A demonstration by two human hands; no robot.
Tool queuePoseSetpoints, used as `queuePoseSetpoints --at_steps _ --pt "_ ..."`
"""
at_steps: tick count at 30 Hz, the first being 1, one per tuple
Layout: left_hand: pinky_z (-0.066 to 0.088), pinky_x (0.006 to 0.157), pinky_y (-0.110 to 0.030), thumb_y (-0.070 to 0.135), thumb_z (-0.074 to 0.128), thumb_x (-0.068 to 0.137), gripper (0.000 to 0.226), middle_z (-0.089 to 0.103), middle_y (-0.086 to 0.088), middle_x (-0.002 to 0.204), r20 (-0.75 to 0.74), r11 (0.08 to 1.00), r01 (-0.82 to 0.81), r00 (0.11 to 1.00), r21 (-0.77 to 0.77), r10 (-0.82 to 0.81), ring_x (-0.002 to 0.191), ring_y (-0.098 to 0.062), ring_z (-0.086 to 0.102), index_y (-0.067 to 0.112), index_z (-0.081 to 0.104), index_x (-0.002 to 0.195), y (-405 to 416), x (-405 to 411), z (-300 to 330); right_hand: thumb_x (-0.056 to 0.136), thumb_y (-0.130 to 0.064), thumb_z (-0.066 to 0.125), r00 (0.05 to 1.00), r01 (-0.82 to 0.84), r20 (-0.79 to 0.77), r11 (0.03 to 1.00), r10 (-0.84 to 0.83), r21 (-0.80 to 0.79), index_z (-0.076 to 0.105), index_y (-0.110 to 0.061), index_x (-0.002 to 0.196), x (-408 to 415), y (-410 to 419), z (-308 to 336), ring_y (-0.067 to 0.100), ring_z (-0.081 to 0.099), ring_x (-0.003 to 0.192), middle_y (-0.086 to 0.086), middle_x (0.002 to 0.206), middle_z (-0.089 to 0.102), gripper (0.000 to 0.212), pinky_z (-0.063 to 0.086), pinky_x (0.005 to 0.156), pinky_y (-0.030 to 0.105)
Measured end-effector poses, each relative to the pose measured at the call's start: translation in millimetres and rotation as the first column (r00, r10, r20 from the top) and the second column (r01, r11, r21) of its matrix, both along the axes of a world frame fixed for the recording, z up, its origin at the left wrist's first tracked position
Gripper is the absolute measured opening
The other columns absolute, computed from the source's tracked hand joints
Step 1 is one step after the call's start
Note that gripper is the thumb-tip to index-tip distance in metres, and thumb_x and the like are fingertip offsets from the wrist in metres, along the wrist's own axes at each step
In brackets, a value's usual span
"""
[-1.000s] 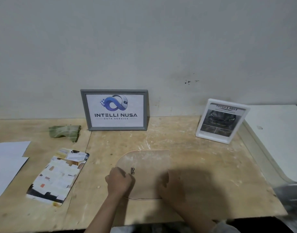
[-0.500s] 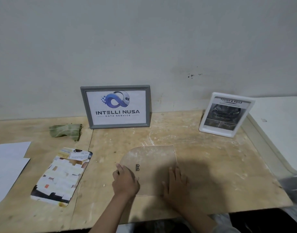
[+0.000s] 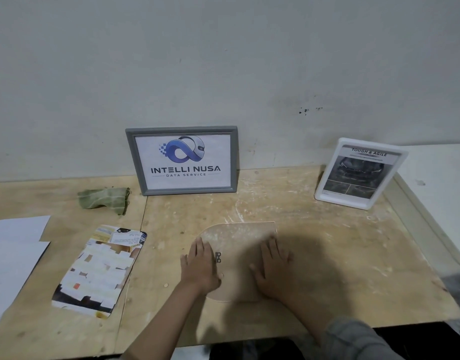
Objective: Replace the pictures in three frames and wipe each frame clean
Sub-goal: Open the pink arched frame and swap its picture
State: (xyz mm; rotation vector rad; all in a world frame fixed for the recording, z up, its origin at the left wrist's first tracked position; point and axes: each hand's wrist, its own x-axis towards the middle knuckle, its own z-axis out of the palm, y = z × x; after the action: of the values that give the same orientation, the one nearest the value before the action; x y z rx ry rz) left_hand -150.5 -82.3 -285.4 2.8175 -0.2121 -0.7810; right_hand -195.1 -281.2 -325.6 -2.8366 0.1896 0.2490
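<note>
A wooden frame (image 3: 239, 237) with rounded left corners lies face down on the table, a small metal hanger (image 3: 218, 257) on its back. My left hand (image 3: 201, 266) lies flat on its left edge, fingers straight. On the frame's right part rests my right hand (image 3: 271, 268), palm down with straight fingers. A grey frame (image 3: 182, 160) with a logo picture leans on the wall behind. Leaning at the back right is a white frame (image 3: 360, 173) holding a car picture. A loose printed picture (image 3: 100, 270) lies to the left.
A green cloth (image 3: 104, 197) lies crumpled at the back left. White paper sheets (image 3: 13, 252) cover the table's left edge. A white surface (image 3: 442, 183) adjoins the wooden table (image 3: 327, 242) on the right. Something dark (image 3: 457, 284) shows at the right edge.
Both hands have slid further up onto the face-down frame and their fingers have straightened out flat. The frames at the back have not moved.
</note>
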Motion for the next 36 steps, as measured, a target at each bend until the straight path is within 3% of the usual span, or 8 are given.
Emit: queuePoseSetpoints --at_steps 2,5,8,13,16,19,26,36 --pt "0.002 0.117 -0.049 0.047 0.056 0.086 0.098 -0.017 -0.01 0.159 -0.012 0.998 0.057 0.998 0.002 -0.057 0.147 -0.025 -0.015 0.008 -0.006 0.151 3.0 2.9 -0.6 0.082 -0.058 0.03 1.0 -0.015 0.002 1.0 0.015 0.003 0.039 -0.008 0.141 6.9 2.1 -0.4 0.036 0.026 0.14 0.017 0.152 0.025 0.078 0.018 0.106 0.062" --pt "0.005 0.117 -0.045 0.051 0.055 0.085 0.099 -0.014 -0.012 0.159 -0.009 0.993 0.11 0.994 0.034 -0.11 0.148 -0.025 -0.012 0.007 -0.005 0.151 4.6 8.5 -1.4 0.081 -0.054 0.038 1.0 -0.007 -0.029 1.0 0.007 -0.02 0.053 -0.008 0.13 11.2 3.3 -8.3 0.034 0.037 0.133 0.017 0.141 0.045 0.069 0.027 0.104 0.059" --pt "0.004 0.118 -0.042 0.049 0.053 0.087 0.098 -0.015 -0.016 0.158 -0.007 0.989 0.139 0.99 0.052 -0.139 0.147 -0.028 -0.014 0.004 -0.008 0.15 1.8 8.3 -2.3 0.081 -0.052 0.042 0.999 -0.001 0.034 0.999 0.002 -0.037 0.048 -0.011 0.136 8.7 4.7 -10.8 0.028 0.021 0.138 0.014 0.145 0.041 0.069 0.013 0.105 0.052" --pt "-0.002 0.119 -0.046 0.038 0.047 0.086 0.097 -0.034 -0.015 0.15 0.0 0.993 0.117 0.993 -0.028 -0.117 0.142 -0.034 -0.026 -0.001 -0.017 0.147 2.6 -0.8 -13.4 0.081 -0.05 0.043 0.999 0.0 0.053 0.999 0.002 -0.035 0.045 -0.009 0.138 11.4 9.5 -14.2 0.032 0.025 0.138 0.017 0.147 0.037 0.07 0.016 0.106 0.052" --pt "-0.003 0.119 -0.05 0.061 0.028 0.077 0.105 -0.042 -0.014 0.141 0.06 0.988 0.146 0.988 -0.056 -0.142 0.138 -0.033 -0.033 -0.002 -0.022 0.144 6.5 -5.0 -23.1 0.08 -0.047 0.044 0.995 -0.011 0.097 0.999 0.015 -0.036 0.045 -0.008 0.138 10.4 8.9 -16.8 0.033 0.026 0.138 0.018 0.147 0.036 0.07 0.018 0.107 0.052" --pt "-0.009 0.119 -0.046 0.098 0.015 0.053 0.139 -0.043 -0.014 0.143 0.044 0.991 0.131 0.99 -0.012 -0.131 0.137 -0.031 -0.037 0.0 -0.029 0.14 4.4 -6.8 -31.8 0.081 -0.047 0.044 0.996 -0.025 0.089 0.999 0.027 -0.033 0.044 -0.008 0.138 11.4 6.9 -19.1 0.034 0.027 0.139 0.017 0.148 0.036 0.07 0.017 0.107 0.051" --pt "-0.012 0.118 -0.044 0.102 0.015 0.035 0.149 -0.036 -0.018 0.149 0.064 0.993 0.119 0.991 0.014 -0.12 0.139 -0.032 -0.034 0.004 -0.033 0.137 0.0 -5.5 -29.3 0.078 -0.05 0.044 0.991 -0.097 0.088 0.994 0.101 -0.054 0.046 0.002 0.134 26.6 2.6 -16.7 0.041 0.034 0.134 0.026 0.143 0.038 0.077 0.02 0.106 0.048" --pt "-0.009 0.119 -0.046 0.102 0.014 0.037 0.151 -0.035 -0.019 0.15 0.066 0.991 0.132 0.989 0.012 -0.132 0.139 -0.034 -0.034 0.003 -0.028 0.142 -0.3 -4.9 -31.9 0.078 -0.061 0.037 0.984 -0.134 0.11 0.99 0.138 -0.044 0.019 0.002 0.146 46.4 1.1 -21.9 0.036 0.001 0.144 0.023 0.154 0.013 0.095 -0.003 0.116 0.044"
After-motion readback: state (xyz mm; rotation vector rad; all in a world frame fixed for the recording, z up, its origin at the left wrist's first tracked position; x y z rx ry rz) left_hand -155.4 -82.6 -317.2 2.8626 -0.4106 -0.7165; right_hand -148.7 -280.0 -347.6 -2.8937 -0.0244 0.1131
